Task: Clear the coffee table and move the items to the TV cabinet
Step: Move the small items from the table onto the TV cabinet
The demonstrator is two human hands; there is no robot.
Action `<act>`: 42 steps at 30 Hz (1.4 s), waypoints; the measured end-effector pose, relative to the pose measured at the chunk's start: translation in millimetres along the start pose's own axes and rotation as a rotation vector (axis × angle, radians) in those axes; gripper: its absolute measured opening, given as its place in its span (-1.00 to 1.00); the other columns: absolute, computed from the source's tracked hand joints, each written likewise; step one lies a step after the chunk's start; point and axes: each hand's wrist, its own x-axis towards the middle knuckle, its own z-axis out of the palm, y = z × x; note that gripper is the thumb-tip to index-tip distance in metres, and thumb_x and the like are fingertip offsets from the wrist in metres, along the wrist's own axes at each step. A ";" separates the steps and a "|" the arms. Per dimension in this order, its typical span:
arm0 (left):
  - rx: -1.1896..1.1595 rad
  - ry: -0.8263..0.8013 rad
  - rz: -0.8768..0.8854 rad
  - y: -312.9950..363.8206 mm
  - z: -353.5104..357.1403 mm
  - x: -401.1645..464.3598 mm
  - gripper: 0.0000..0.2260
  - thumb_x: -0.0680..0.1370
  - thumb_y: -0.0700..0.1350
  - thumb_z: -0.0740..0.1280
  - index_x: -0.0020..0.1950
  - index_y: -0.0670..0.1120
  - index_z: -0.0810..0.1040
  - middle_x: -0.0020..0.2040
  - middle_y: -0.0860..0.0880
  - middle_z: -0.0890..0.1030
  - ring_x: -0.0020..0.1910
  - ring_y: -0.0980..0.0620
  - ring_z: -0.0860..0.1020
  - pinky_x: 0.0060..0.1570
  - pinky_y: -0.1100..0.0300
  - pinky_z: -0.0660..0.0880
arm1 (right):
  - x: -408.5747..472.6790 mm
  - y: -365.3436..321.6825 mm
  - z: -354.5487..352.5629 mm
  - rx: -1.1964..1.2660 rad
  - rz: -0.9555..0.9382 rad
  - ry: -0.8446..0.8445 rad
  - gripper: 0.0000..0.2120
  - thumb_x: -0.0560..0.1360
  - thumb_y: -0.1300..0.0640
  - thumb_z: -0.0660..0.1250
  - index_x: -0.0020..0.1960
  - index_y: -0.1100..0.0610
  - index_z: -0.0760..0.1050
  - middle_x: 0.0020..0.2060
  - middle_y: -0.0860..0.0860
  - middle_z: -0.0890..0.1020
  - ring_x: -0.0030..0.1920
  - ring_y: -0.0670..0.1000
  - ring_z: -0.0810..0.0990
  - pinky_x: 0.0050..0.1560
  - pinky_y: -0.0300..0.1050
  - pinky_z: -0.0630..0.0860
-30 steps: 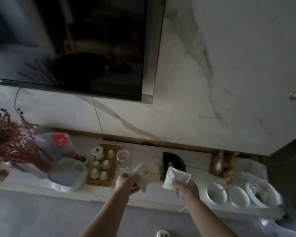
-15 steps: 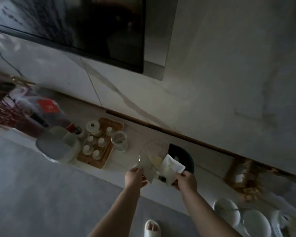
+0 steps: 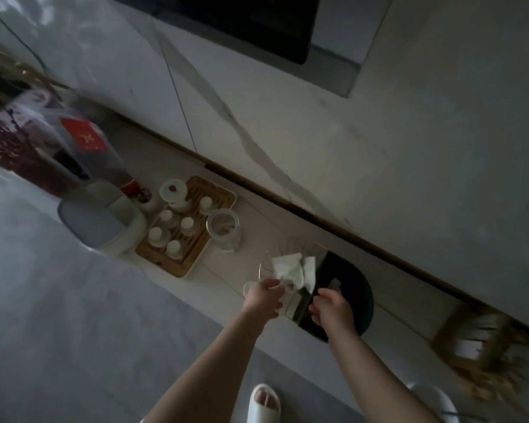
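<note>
the step in hand looked like setting down: white crumpled paper napkins (image 3: pixel 290 268) lay in a clear glass bowl (image 3: pixel 287 264) on the pale tv cabinet top (image 3: pixel 409 288). the left hand (image 3: pixel 264 297) pinched one corner; the right hand (image 3: pixel 332 309) hovered loosely curled, empty. next came letting go, minding the tall glass jar (image 3: pixel 225 228) and wooden tea tray (image 3: pixel 187 227) nearby.

Scene is dim and underexposed, with a grey cast. Light falls softly on the marble wall (image 3: pixel 379 154); no hard shadows are visible. The television screen (image 3: pixel 251 22) reads near black. Frame is strongly tilted, and wide-angle bending shows along the edges. Motion blur smears the dried flowers (image 3: pixel 9 141) at left and the wooden-framed object (image 3: pixel 483 343) at right. Centre detail is soft.
</note>
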 end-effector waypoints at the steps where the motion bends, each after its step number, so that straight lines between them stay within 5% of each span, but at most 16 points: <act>1: 0.035 0.003 -0.003 -6.6 -4.9 -1.7 -0.73 0.58 -0.12 0.25 0.28 -0.10 0.47 -0.06 -0.03 0.57 -0.21 0.06 0.52 -0.25 0.26 0.48 | -2.1 1.4 2.5 -0.048 -0.006 -0.006 -0.69 0.55 0.27 0.20 0.28 0.17 0.44 -0.09 0.06 0.58 -0.04 0.05 0.59 -0.04 -0.06 0.56; 5: 0.177 0.046 -0.035 -36.3 -39.1 -17.5 -0.71 0.56 -0.09 0.28 0.27 -0.08 0.49 0.01 -0.07 0.59 -0.19 0.05 0.56 -0.28 0.28 0.49 | -19.8 1.8 20.6 -0.337 -0.082 -0.035 -0.66 0.53 0.24 0.21 0.30 0.16 0.42 0.09 0.13 0.60 0.08 0.13 0.57 0.15 0.07 0.52; 14: 0.428 0.117 -0.026 -105.4 -152.2 -60.5 -0.83 0.51 -0.03 0.26 0.01 -0.01 0.60 0.01 -0.05 0.64 0.00 -0.02 0.60 0.00 0.19 0.52 | -93.3 11.3 133.2 -0.855 -0.354 -0.239 -0.67 0.54 0.14 0.21 0.29 0.10 0.41 0.16 0.05 0.58 0.14 0.04 0.54 0.00 -0.20 0.41; 17: 0.463 0.139 -0.048 -133.7 -197.7 -73.9 -0.74 0.51 0.01 0.26 0.13 -0.01 0.59 0.15 -0.03 0.62 0.14 0.00 0.56 0.05 0.25 0.46 | -121.8 25.8 184.0 -0.958 -0.402 -0.291 -0.69 0.53 0.08 0.24 0.26 0.09 0.44 0.15 0.01 0.59 0.16 0.02 0.55 0.10 -0.18 0.44; 31: 0.162 0.451 -0.215 -314.9 -438.3 -182.3 -0.68 0.55 0.11 0.21 0.10 -0.09 0.58 0.15 -0.09 0.62 0.15 -0.06 0.56 0.10 0.16 0.48 | -292.2 101.8 449.8 -1.429 -0.712 -0.608 -0.71 0.52 -0.01 0.23 0.18 0.09 0.49 0.17 0.05 0.59 0.19 0.06 0.53 0.11 -0.15 0.44; 42: -0.356 0.698 -0.372 -436.6 -519.2 -263.9 -0.71 0.56 0.05 0.26 0.14 -0.12 0.56 0.15 -0.10 0.62 0.15 -0.05 0.56 0.12 0.16 0.47 | -413.1 188.5 585.4 -1.738 -0.999 -0.904 -0.69 0.50 -0.09 0.20 0.16 0.04 0.47 0.14 0.03 0.59 0.19 0.05 0.53 0.11 -0.14 0.43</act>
